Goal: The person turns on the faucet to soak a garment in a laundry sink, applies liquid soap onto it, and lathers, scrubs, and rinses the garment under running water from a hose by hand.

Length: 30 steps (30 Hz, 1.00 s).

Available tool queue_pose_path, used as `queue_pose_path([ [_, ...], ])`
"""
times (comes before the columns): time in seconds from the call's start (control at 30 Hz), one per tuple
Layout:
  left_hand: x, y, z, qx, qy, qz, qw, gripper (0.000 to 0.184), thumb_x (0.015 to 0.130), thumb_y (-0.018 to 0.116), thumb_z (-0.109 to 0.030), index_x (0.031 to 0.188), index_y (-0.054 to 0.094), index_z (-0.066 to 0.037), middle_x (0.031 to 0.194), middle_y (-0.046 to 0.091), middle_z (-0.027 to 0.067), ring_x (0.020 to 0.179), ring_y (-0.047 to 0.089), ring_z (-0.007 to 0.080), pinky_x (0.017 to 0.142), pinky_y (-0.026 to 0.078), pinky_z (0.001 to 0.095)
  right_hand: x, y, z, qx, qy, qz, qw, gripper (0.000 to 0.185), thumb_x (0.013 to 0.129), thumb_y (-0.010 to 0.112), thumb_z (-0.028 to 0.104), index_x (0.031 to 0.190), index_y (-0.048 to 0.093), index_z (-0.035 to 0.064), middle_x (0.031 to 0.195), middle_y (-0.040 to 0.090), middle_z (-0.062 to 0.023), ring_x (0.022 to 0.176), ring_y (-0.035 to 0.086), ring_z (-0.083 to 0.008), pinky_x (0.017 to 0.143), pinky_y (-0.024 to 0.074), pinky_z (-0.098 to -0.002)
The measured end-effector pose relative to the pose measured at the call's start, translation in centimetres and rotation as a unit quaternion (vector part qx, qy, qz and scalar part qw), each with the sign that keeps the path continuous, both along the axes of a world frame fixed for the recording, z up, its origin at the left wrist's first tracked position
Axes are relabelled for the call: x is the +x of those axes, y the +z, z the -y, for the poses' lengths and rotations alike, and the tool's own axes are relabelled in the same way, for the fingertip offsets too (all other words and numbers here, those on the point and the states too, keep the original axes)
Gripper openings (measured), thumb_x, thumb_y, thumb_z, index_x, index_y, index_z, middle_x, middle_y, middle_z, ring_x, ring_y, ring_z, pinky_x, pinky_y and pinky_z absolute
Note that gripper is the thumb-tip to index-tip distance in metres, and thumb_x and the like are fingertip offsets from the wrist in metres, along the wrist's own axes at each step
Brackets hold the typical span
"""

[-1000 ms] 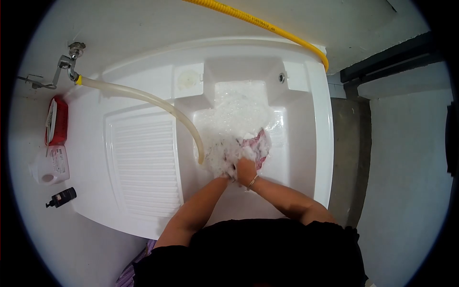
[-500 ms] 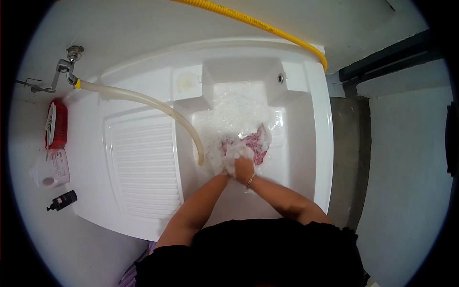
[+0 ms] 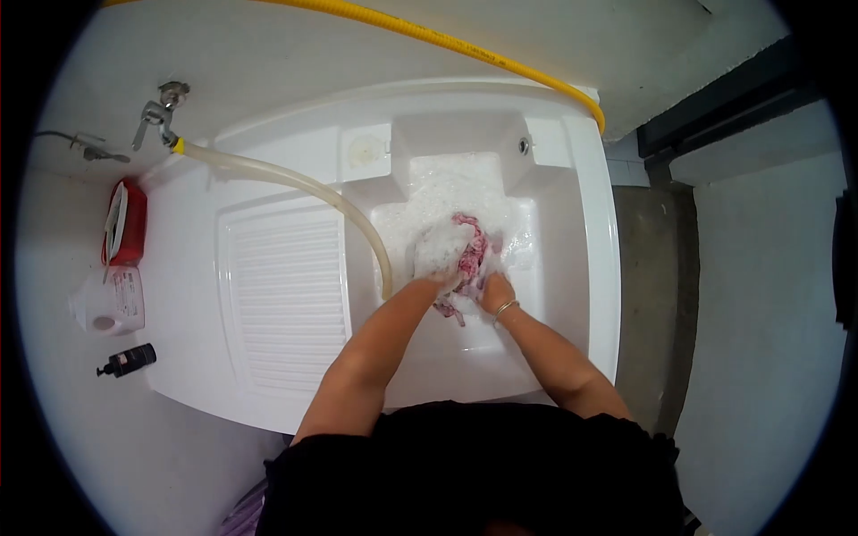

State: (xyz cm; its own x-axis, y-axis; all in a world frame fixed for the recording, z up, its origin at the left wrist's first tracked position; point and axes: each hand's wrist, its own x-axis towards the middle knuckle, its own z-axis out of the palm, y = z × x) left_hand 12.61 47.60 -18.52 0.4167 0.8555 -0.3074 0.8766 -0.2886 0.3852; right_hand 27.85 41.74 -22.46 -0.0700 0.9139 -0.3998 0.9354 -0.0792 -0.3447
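A wet pink-and-red patterned cloth (image 3: 471,255) lies bunched in the soapy basin of a white laundry sink (image 3: 601,268). My left hand (image 3: 444,280) is closed at its left side, partly covered by suds, with a tail of fabric below it. At the right side, my right hand (image 3: 497,291) has its fingers curled around wet, foamy fabric. A bracelet circles the right wrist. White foam (image 3: 438,246) covers part of the cloth and hides several fingertips.
A clear hose (image 3: 308,185) runs from the wall tap (image 3: 159,116) into the basin's left side. The ribbed washboard (image 3: 286,304) is left of it. A red basket (image 3: 134,223), a translucent jug (image 3: 116,299) and a black pump bottle (image 3: 127,359) stand at far left. A yellow hose (image 3: 447,40) crosses behind.
My hands were close together at the basin's front and have moved apart, the right one to the right. The cloth is now stretched into a narrower bunch between them. The view has shifted slightly.
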Motion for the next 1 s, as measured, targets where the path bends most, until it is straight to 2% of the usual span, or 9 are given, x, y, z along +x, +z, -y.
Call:
queue_pose_path([
  [0.07, -0.2, 1.8, -2.1, -0.030, 0.007, -0.003, 1.000, 0.062, 0.072, 0.058, -0.028, 0.128, 0.035, -0.016, 0.134, 0.032, 0.0105, 0.124, 0.027, 0.0292, 0.104, 0.016, 0.0419, 0.8, -0.9, -1.2, 0.014, -0.049, -0.060, 0.997, 0.043, 0.072, 0.064, 0.026, 0.097, 0.053, -0.0072, 0.091, 0.060, -0.0224, 0.088, 0.058, -0.0341, 0.077, 0.0453, -0.0389],
  [0.17, -0.9, 6.1, -3.2, -0.187, 0.341, 0.302, 0.870, 0.035, 0.082, 0.049, -0.030, 0.105, 0.056, -0.005, 0.102, 0.055, 0.0167, 0.101, 0.050, 0.0233, 0.091, 0.037, 0.0364, 2.1, 0.1, -3.7, 0.074, -0.205, -0.383, 0.898, 0.034, 0.071, 0.062, 0.020, 0.097, 0.054, -0.0023, 0.083, 0.061, -0.0190, 0.080, 0.060, -0.0340, 0.073, 0.0468, -0.0393],
  [0.27, -4.8, 4.4, -1.7, -0.156, 0.322, 0.417, 0.836, 0.033, 0.079, 0.053, -0.027, 0.102, 0.056, -0.004, 0.099, 0.054, 0.0142, 0.094, 0.052, 0.0201, 0.085, 0.041, 0.0348, 4.6, -1.7, -6.8, 0.060, -0.190, -0.255, 0.946, 0.043, 0.069, 0.061, 0.017, 0.108, 0.051, -0.0002, 0.097, 0.057, -0.0227, 0.091, 0.056, -0.0352, 0.080, 0.0452, -0.0378],
  [0.4, -8.8, 2.4, 1.7, -0.281, 0.104, 0.277, 0.913, 0.054, 0.074, 0.057, -0.028, 0.121, 0.041, -0.007, 0.111, 0.050, 0.0176, 0.102, 0.050, 0.0307, 0.087, 0.040, 0.0358, 5.9, -0.7, -9.0, 0.146, -0.214, -0.187, 0.948, 0.052, 0.069, 0.064, 0.023, 0.112, 0.049, -0.0024, 0.101, 0.056, -0.0237, 0.094, 0.055, -0.0361, 0.083, 0.0439, -0.0379],
  [0.47, -5.9, 7.2, 3.0, -0.056, 0.101, 0.024, 0.993, 0.054, 0.068, 0.067, -0.027, 0.112, 0.047, -0.004, 0.102, 0.052, 0.0137, 0.098, 0.049, 0.0271, 0.088, 0.038, 0.0357, 3.2, 1.7, -9.2, 0.151, -0.214, -0.206, 0.943, 0.054, 0.072, 0.061, 0.028, 0.116, 0.047, -0.0004, 0.105, 0.054, -0.0250, 0.098, 0.053, -0.0363, 0.085, 0.0424, -0.0377],
  [0.5, -4.7, 7.7, 3.2, 0.049, 0.086, 0.041, 0.994, 0.065, 0.065, 0.068, -0.032, 0.118, 0.039, -0.006, 0.107, 0.047, 0.0125, 0.103, 0.044, 0.0297, 0.091, 0.036, 0.0385, 1.6, 2.7, -9.3, 0.160, -0.216, -0.221, 0.937, 0.056, 0.074, 0.059, 0.032, 0.119, 0.044, 0.0016, 0.108, 0.052, -0.0264, 0.102, 0.050, -0.0365, 0.087, 0.0409, -0.0376],
  [0.6, -1.6, 6.5, 2.9, -0.025, 0.083, -0.066, 0.994, 0.065, 0.063, 0.067, -0.039, 0.116, 0.042, -0.011, 0.107, 0.044, 0.0113, 0.105, 0.043, 0.0275, 0.088, 0.039, 0.0377, -2.3, -1.4, -9.0, 0.011, -0.080, -0.098, 0.992, 0.046, 0.074, 0.058, 0.029, 0.106, 0.051, -0.0027, 0.102, 0.055, -0.0258, 0.096, 0.053, -0.0376, 0.083, 0.0421, -0.0393],
  [0.77, -1.1, -1.3, 5.2, -0.041, 0.117, -0.070, 0.990, 0.065, 0.064, 0.067, -0.039, 0.117, 0.042, -0.010, 0.111, 0.044, 0.0121, 0.107, 0.041, 0.0261, 0.086, 0.039, 0.0402, -6.9, 7.2, -4.0, -0.010, 0.131, -0.089, 0.987, 0.026, 0.076, 0.048, 0.019, 0.093, 0.057, 0.0007, 0.098, 0.057, -0.0192, 0.096, 0.054, -0.0315, 0.081, 0.0434, -0.0400],
  [1.0, -0.3, -4.6, 7.1, -0.083, 0.137, -0.063, 0.985, 0.061, 0.068, 0.063, -0.040, 0.117, 0.042, -0.009, 0.109, 0.046, 0.0136, 0.101, 0.045, 0.0260, 0.083, 0.041, 0.0403, -5.6, 1.3, -9.3, 0.033, 0.172, 0.036, 0.984, 0.015, 0.074, 0.049, 0.012, 0.079, 0.062, 0.0072, 0.089, 0.061, -0.0112, 0.084, 0.060, -0.0242, 0.070, 0.0492, -0.0346],
])
